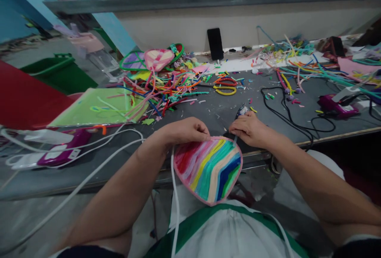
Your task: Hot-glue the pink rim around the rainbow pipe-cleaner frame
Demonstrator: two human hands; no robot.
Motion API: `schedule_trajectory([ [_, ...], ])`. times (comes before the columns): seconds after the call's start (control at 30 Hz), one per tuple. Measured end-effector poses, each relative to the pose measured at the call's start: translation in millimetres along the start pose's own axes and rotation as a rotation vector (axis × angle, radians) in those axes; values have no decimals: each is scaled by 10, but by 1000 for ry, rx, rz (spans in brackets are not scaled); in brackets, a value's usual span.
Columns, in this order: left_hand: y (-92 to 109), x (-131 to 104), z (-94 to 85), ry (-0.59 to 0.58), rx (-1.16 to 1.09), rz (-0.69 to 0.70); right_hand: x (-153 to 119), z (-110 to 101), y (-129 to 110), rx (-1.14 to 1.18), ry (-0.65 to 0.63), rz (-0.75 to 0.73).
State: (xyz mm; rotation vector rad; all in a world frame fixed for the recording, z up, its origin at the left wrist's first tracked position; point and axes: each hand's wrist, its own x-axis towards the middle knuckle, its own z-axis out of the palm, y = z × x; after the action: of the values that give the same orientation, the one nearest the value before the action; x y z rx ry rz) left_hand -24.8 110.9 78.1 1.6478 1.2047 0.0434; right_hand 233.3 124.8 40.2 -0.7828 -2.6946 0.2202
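Note:
A heart-like panel [210, 170] with rainbow stripes and a pink rim leans between the table's front edge and my lap. My left hand [193, 130] pinches its top rim, thumb and fingers pressed together. At the panel's upper right, my right hand [248, 129] is closed round a slim tool [235, 141] whose narrow, pale tip touches the striped surface near the rim. What kind of tool it is I cannot tell, as my fingers cover most of it.
Scissors [225, 86] lie behind my hands, beside a heap of colourful stems [169, 87]. A phone [215, 43] leans against the wall. Cables, a purple glue gun holder-like device [339, 106] and a similar one [64, 149] flank me. A clear bottle [102, 59] stands back left.

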Motion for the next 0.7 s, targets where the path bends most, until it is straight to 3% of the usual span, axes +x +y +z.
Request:
schedule_trajectory([
  [0.33, 39, -207, -118, 8, 78, -84, -57, 59, 67, -62, -46, -94],
  [0.43, 21, -220, -133, 11, 54, -68, -101, -4, 117, -22, 4, -70],
  [0.5, 6, -205, -131, 17, 37, -64, -147, -77, 183, -38, 110, 47],
  [0.6, -23, -172, -120, 15, 10, -42, -238, -181, 256, -122, 258, 337],
  [0.7, -53, -150, -111, 31, -1, -21, -327, -187, 175, -176, 200, 466],
])
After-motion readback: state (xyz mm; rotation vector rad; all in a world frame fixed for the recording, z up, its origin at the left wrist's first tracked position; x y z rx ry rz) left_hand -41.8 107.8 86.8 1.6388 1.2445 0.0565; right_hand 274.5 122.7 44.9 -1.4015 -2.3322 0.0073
